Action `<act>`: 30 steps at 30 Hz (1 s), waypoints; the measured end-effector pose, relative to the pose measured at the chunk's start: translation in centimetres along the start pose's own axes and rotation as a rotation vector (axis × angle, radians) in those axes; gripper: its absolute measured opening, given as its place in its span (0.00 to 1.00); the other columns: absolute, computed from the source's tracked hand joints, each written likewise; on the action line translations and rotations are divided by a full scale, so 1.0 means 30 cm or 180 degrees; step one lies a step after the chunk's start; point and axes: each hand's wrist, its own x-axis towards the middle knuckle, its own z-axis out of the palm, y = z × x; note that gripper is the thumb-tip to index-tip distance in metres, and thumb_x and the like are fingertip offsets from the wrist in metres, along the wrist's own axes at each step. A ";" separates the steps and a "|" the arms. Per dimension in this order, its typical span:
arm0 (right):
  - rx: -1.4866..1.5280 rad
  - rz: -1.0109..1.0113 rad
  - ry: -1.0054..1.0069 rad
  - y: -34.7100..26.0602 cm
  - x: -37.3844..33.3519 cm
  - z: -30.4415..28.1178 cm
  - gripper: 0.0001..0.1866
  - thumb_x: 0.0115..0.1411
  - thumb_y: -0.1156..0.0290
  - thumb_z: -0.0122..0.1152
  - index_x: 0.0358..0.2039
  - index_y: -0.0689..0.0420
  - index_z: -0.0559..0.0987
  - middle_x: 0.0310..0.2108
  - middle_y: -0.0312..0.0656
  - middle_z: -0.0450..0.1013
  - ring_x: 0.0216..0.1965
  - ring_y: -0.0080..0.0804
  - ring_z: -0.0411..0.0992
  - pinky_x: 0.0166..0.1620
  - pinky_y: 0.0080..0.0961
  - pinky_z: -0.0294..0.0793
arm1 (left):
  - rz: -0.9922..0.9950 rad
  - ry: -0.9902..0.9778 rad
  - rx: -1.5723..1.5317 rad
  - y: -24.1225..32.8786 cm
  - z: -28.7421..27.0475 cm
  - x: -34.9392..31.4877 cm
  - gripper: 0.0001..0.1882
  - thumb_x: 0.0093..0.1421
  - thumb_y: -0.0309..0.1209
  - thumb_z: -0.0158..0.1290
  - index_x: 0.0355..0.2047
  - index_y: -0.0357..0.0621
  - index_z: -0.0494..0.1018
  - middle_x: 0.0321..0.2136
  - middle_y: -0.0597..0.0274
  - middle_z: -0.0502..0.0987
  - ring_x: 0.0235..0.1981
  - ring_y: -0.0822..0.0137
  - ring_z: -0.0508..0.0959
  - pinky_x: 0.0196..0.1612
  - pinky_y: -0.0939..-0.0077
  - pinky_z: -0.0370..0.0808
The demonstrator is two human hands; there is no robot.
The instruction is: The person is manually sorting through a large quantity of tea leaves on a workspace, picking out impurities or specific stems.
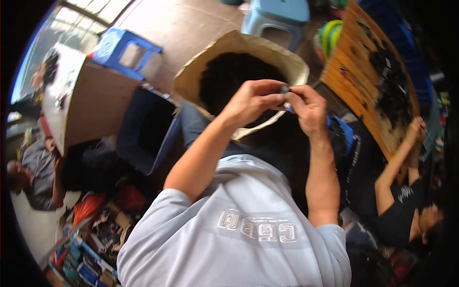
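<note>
Both my hands meet over the near right part of a large cream sack (189,71) whose mouth is folded wide. Dark material (224,76) fills it, too blurred to tell piece by piece. My left hand (256,98) pinches a small dark grey piece (285,89) between thumb and fingers. From the other side my right hand (308,103) closes on the same piece, thumb and forefinger against it. The fingers cover most of the piece, so its kind does not show.
A dark blue bin (125,129) stands left of the sack, near a blue stool (126,50) and a white-topped table (64,81). Beyond the sack is a light blue stool (275,16). At right, a co-worker (399,196) sits by a wooden table (354,62) bearing black pieces (389,81). Another person (40,172) sits left.
</note>
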 end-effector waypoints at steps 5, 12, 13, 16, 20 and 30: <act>-0.0143 0.0418 -0.0597 -0.053 -0.002 -0.040 0.04 0.61 0.74 0.57 0.34 0.61 0.78 0.23 0.32 0.72 0.22 0.16 0.68 0.26 0.14 0.67 | 0.0180 -0.0099 0.0346 -0.031 0.019 0.012 0.17 0.58 0.22 0.52 0.48 0.27 0.70 0.35 0.56 0.77 0.36 0.70 0.78 0.42 0.76 0.76; -0.1218 -0.0558 0.0111 -0.068 0.042 -0.215 0.04 0.59 0.73 0.59 0.31 0.59 0.78 0.26 0.33 0.72 0.26 0.16 0.68 0.29 0.15 0.68 | 0.0003 -0.0141 0.0491 -0.005 0.033 0.073 0.15 0.52 0.21 0.48 0.42 0.30 0.71 0.31 0.59 0.75 0.31 0.71 0.77 0.39 0.78 0.76; -0.2034 -0.0619 0.0848 -0.124 0.070 -0.276 0.05 0.59 0.72 0.59 0.34 0.60 0.78 0.27 0.35 0.74 0.27 0.19 0.70 0.31 0.17 0.70 | 0.0024 0.0051 0.0203 0.000 -0.006 0.054 0.15 0.52 0.20 0.48 0.41 0.31 0.70 0.31 0.59 0.75 0.31 0.69 0.78 0.39 0.77 0.76; -0.3383 -0.0712 0.1839 -0.036 0.128 -0.831 0.18 0.53 0.72 0.61 0.44 0.66 0.76 0.38 0.54 0.76 0.39 0.39 0.75 0.45 0.31 0.73 | -0.0005 0.0516 -0.0901 -0.019 -0.092 0.029 0.10 0.50 0.20 0.48 0.35 0.37 0.71 0.27 0.60 0.73 0.27 0.67 0.76 0.36 0.72 0.77; -0.4605 -0.0738 0.0989 0.106 0.091 -1.186 0.31 0.52 0.75 0.51 0.60 0.58 0.65 0.56 0.55 0.66 0.58 0.51 0.64 0.60 0.36 0.61 | -0.0018 0.0746 -0.1486 -0.078 -0.085 0.075 0.03 0.50 0.21 0.50 0.27 0.41 0.69 0.21 0.64 0.69 0.20 0.72 0.70 0.25 0.74 0.73; -0.4981 -0.0643 0.1100 0.075 0.129 -1.065 0.22 0.63 0.61 0.53 0.57 0.49 0.71 0.46 0.47 0.73 0.48 0.48 0.70 0.50 0.37 0.68 | -0.0026 0.0704 -0.1422 -0.086 -0.050 0.088 0.03 0.51 0.24 0.53 0.24 0.41 0.69 0.18 0.64 0.68 0.17 0.70 0.69 0.22 0.75 0.68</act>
